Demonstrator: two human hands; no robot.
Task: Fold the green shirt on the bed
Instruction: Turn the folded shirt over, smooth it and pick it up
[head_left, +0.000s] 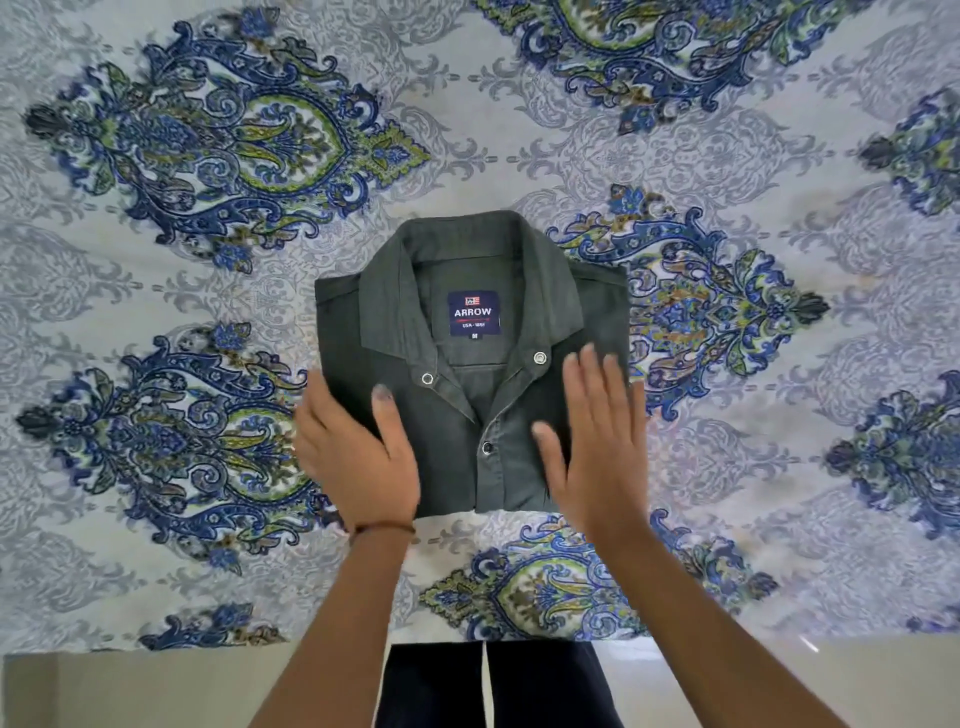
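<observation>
The dark green shirt (467, 322) lies in the middle of the bed as a compact folded rectangle, collar up and away from me, with a blue brand label showing inside the neck. My left hand (356, 447) rests flat at the shirt's near left corner, thumb lying on the cloth and fingers spread over its left edge. On the near right part of the shirt lies my right hand (592, 436), flat with its fingers straight. Neither hand grips the fabric.
The bedsheet (208, 260) is pale grey with large blue and green paisley medallions and spreads all around the shirt. Its near edge (156, 647) runs across the bottom, with pale floor and my dark trousers (493, 686) below it.
</observation>
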